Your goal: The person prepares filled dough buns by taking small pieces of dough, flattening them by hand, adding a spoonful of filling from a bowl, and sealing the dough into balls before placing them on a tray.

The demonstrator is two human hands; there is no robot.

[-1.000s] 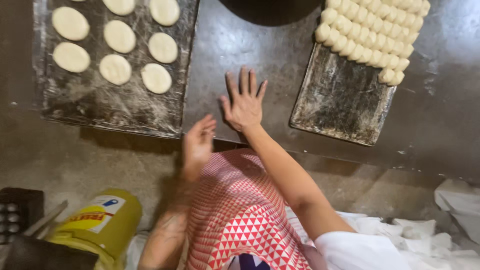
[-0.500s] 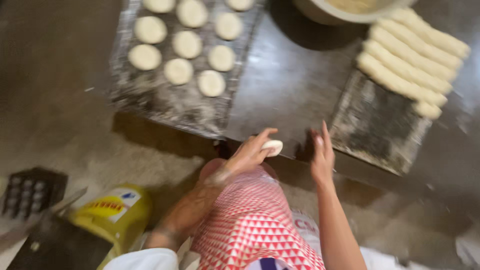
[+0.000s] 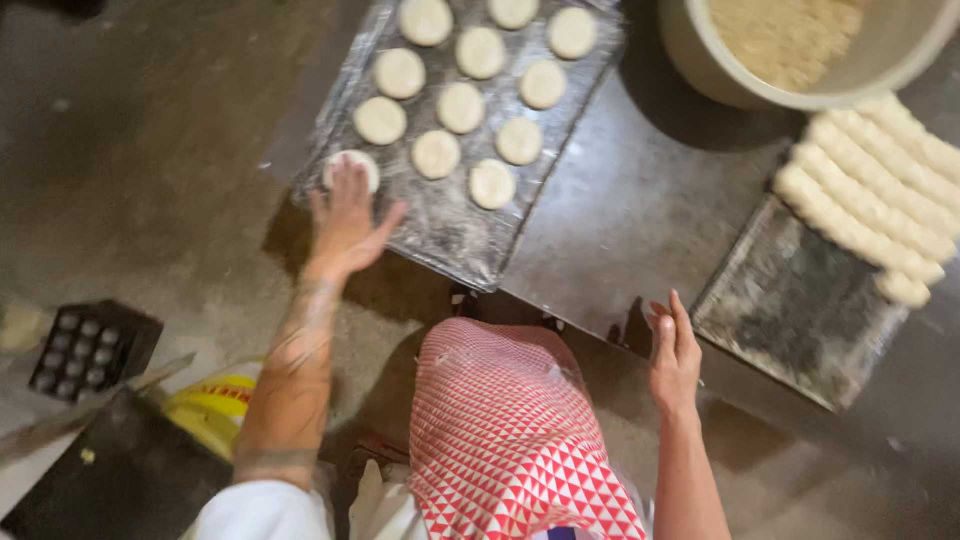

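Setting a dough round at the near corner of the floured tray.

My left hand (image 3: 345,222) lies flat, fingers spread, on a dough disc (image 3: 351,166) at the near corner of the baking tray (image 3: 455,235). My right hand (image 3: 674,352) hangs open and empty by the work table (image 3: 620,215) edge. Pressing unevenly could squash the disc lopsided or nudge it off the corner; floury fingers may stick and lift it. The neighbouring discs (image 3: 460,105) sit just beyond my fingertips.
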